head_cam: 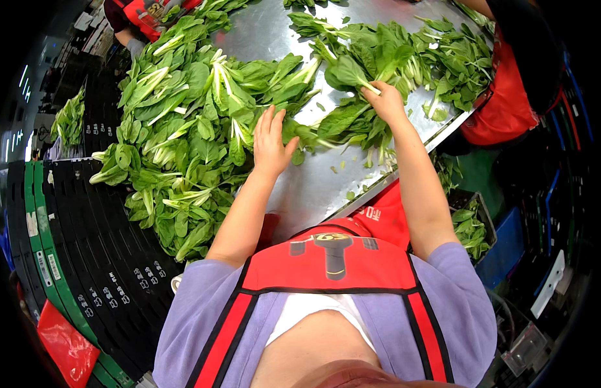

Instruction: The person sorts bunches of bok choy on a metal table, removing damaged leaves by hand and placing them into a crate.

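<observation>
My right hand grips the pale stem of a leafy green, whose leaves point up and left. Below that hand, more loose greens lie on the metal table. My left hand is spread, back upward, thumb apart, with nothing in it. Its fingertips are beside the right edge of a big heap of leafy greens with white stems. Whether they touch the leaves I cannot tell. Another pile of greens sits on the table's right part.
Stacked black crates with green ones stand at left, a red bag against them. A person in a red apron is across the table, and another is close at right. A crate of greens is low on my right.
</observation>
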Action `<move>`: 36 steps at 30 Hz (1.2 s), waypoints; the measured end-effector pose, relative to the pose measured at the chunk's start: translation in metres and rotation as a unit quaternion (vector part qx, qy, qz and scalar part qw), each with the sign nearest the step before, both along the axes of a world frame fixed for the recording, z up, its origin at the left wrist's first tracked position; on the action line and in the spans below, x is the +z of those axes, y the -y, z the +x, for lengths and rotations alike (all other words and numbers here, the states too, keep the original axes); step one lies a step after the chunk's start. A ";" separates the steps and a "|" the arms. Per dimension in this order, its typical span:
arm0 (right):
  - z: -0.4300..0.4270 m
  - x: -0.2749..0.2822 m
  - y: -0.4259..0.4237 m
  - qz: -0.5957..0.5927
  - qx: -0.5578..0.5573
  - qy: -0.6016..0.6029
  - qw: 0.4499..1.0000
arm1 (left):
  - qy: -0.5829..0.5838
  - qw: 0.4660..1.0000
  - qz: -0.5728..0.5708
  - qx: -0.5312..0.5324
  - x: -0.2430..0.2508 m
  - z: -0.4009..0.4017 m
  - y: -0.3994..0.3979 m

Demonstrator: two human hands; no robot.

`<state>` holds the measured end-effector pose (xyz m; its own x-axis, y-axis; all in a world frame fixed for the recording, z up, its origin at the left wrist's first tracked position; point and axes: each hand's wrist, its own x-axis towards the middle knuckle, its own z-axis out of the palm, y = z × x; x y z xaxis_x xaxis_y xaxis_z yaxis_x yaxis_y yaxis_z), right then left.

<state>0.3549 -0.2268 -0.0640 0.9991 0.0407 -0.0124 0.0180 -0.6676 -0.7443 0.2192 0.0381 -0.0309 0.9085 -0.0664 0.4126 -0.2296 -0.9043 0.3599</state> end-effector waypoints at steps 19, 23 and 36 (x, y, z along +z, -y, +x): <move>-0.123 0.046 -0.047 0.371 0.063 -0.095 0.921 | -0.261 0.596 -0.760 0.000 0.009 0.009 0.064; -0.126 0.041 -0.048 0.420 0.014 -0.143 0.896 | -0.253 0.574 -0.778 -0.019 0.017 0.006 0.067; -0.132 0.055 -0.061 0.559 -0.015 -0.272 0.783 | -0.229 0.550 -0.803 0.017 0.020 0.002 0.056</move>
<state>0.2227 -0.1661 -0.0092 0.8588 0.3069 -0.4102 -0.5084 0.4131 -0.7555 0.2215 -0.0180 -0.0105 0.9313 0.0689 -0.3577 0.2253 0.6626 0.7143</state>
